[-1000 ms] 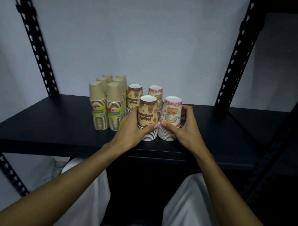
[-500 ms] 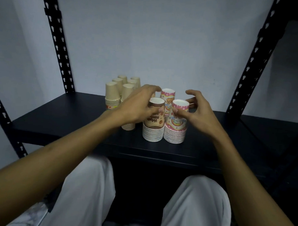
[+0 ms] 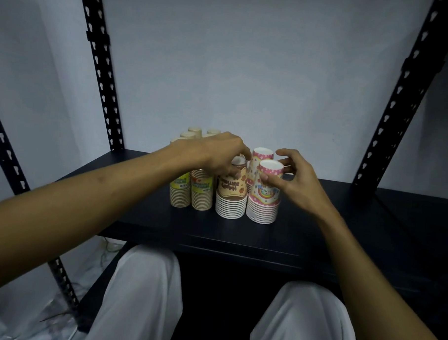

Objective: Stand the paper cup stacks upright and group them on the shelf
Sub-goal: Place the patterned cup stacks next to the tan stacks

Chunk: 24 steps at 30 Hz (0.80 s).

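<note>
Risen to the tops, my left hand curls over the brown stack, my right hand pinches the pink stack; all stand grouped.

Shelf: we record dark sheet metal, smooth, with a dull satin coat.
Uprights: slotted metal in the same matt black finish.
Plain stacks: unbleached brown paper, matt, each with a printed colour band.
Brown-printed stack and pink-printed stack: white paper, smooth, with faintly glossy print and rolled rims ribbing the base.
Wall: we note matt paint.
Trousers: pale cloth, soft, without shine.
</note>
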Each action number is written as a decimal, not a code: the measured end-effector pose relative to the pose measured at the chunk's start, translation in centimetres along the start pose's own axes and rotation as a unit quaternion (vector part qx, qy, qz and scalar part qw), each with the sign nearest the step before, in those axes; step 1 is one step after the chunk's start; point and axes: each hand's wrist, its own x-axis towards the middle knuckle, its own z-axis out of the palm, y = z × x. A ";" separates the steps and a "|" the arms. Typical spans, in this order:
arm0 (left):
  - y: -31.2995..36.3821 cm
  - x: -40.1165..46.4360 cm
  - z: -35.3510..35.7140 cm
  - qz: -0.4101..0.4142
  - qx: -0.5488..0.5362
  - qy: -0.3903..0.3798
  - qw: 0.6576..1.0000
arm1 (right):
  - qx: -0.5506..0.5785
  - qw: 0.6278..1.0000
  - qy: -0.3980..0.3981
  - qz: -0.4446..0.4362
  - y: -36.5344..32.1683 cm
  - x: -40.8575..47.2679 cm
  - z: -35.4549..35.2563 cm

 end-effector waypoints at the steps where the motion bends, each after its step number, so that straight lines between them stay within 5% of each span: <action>1: -0.1 0.1 -0.1 0.002 -0.002 -0.001 1.000 | 0.002 1.000 -0.001 -0.001 0.0 0.1 0.1; 9: -1.0 1.5 -0.5 0.004 -0.011 -0.024 1.000 | -0.003 1.000 -0.021 0.003 0.3 0.8 -0.3; 15: -1.7 2.6 -2.0 0.003 -0.049 -0.031 0.998 | 0.002 0.999 0.051 -0.011 -0.6 3.9 -1.7; 19: -3.0 4.5 -2.9 -0.008 -0.051 -0.009 0.999 | -0.064 0.997 -0.026 0.031 -1.0 7.4 -1.9; 24: -3.4 7.1 -2.5 -0.010 0.005 -0.100 0.995 | -0.094 0.988 -0.109 0.054 -1.5 9.5 -1.4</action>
